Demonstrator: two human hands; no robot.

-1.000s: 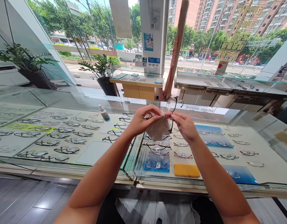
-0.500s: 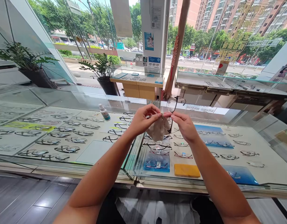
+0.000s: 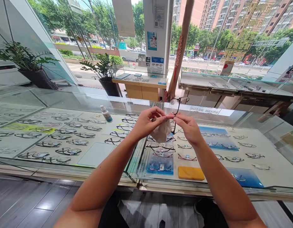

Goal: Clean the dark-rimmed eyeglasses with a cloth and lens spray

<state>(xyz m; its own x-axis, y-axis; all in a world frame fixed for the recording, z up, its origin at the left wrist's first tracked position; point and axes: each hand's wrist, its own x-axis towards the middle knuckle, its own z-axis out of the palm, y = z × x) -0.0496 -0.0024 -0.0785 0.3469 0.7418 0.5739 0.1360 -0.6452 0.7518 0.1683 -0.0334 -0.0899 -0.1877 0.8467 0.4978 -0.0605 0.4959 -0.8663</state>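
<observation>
Head view: left hand (image 3: 147, 123) pinches a pale cloth (image 3: 160, 133); right hand (image 3: 189, 128) holds glasses (image 3: 179, 107) on end; a white bottle (image 3: 106, 114) stands nearby.

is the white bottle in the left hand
No, the white bottle is on the glass counter, apart from the left hand, which holds a pale cloth.

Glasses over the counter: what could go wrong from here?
The glasses could slip, as the right fingers seem to pinch only the middle of the frame above the glass counter.
The cloth hanging from the left fingers might snag the frame.
The bottle could tip if the left arm swings wide.
</observation>
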